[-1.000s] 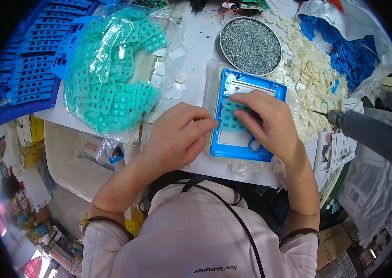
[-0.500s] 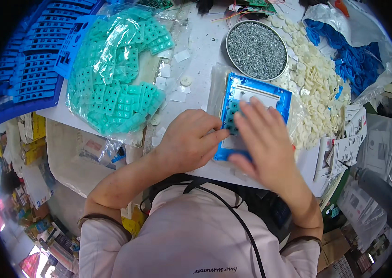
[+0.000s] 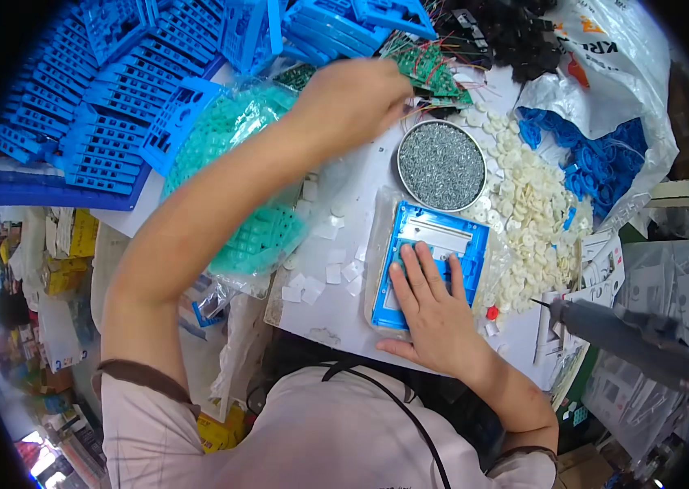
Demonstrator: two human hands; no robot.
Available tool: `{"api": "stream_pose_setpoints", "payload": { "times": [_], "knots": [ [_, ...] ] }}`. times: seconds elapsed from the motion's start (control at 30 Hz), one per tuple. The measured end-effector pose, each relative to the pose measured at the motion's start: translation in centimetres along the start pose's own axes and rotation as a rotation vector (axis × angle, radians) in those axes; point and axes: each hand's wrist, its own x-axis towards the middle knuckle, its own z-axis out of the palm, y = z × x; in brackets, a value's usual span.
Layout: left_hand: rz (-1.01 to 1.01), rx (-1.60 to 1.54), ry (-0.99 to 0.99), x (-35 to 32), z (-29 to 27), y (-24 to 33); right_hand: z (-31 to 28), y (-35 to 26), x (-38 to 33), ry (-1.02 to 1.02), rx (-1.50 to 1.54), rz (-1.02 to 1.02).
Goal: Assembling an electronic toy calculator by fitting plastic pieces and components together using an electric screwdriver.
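Note:
My right hand lies with its fingers spread over a blue plastic casing, pressing on its lower half. The casing rests open side up on a clear plastic bag at the table's near side, with a long pale slot across its upper part. My left arm stretches forward across the bag of green keypads. At the far side my left hand is curled beside green circuit boards with thin coloured wires. Its fingertips point down and are partly hidden, so what they hold, if anything, does not show.
A round metal dish of small screws stands beyond the casing. To its right spread cream plastic discs and a white bag of blue parts. Blue casings are stacked far left. A dark power screwdriver juts in at right.
My left hand has left the casing and reached far forward to the circuit boards. My right hand has settled flat on the casing. The whole view has shifted, showing more of the table's far side.

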Motion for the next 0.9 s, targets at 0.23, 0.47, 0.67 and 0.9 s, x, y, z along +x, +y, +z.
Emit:
{"api": "stream_pose_setpoints", "payload": {
  "times": [0.23,0.47,0.67,0.9],
  "knots": [
    [0.156,0.574,-0.151,6.5,7.2,-5.5,0.6,0.3,-0.1,0.081,0.018,-0.006],
    [0.227,0.627,-0.244,7.0,6.7,-5.5,1.2,0.2,-0.4,0.060,-0.023,-0.002],
    [-0.461,-0.156,0.348,9.2,3.7,-4.9,1.0,0.3,-0.5,0.157,0.033,-0.009],
    [-0.877,-2.188,0.443,-0.8,-1.0,4.4,-2.8,1.1,0.6,0.614,0.418,-0.051]
  ]
}}
